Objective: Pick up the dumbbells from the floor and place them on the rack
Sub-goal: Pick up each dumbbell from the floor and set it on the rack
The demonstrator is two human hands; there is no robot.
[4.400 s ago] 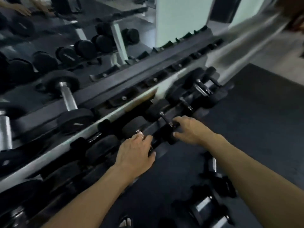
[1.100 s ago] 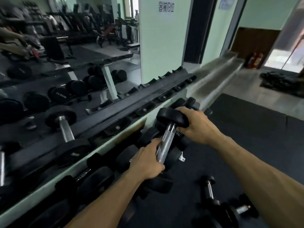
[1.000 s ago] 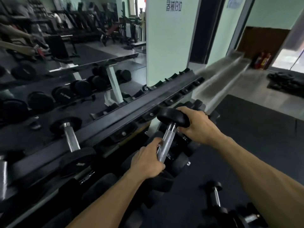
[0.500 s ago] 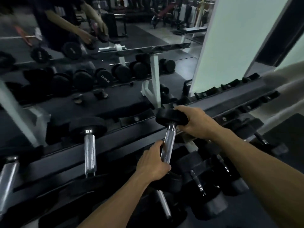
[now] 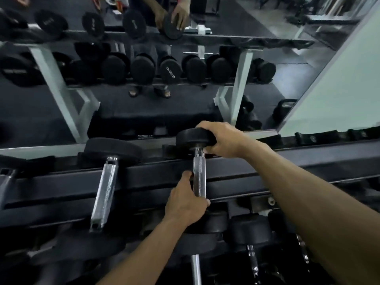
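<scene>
A dumbbell (image 5: 199, 175) with a knurled chrome handle and black round heads lies across the top tier of the dark rack (image 5: 257, 173). My right hand (image 5: 225, 139) grips its far head. My left hand (image 5: 185, 204) holds the near end of its handle, with the near head hidden beneath it. Whether the dumbbell rests fully on the rack rails I cannot tell.
A bigger dumbbell (image 5: 104, 188) lies on the same tier to the left. Several smaller dumbbells (image 5: 249, 237) fill the lower tier. A mirror (image 5: 144, 64) behind the rack reflects the rack and my hands. A pale pillar (image 5: 339, 83) stands at the right.
Both hands carried the dumbbell from beside the lower tier up over the top tier. The view turned to face the rack and mirror squarely.
</scene>
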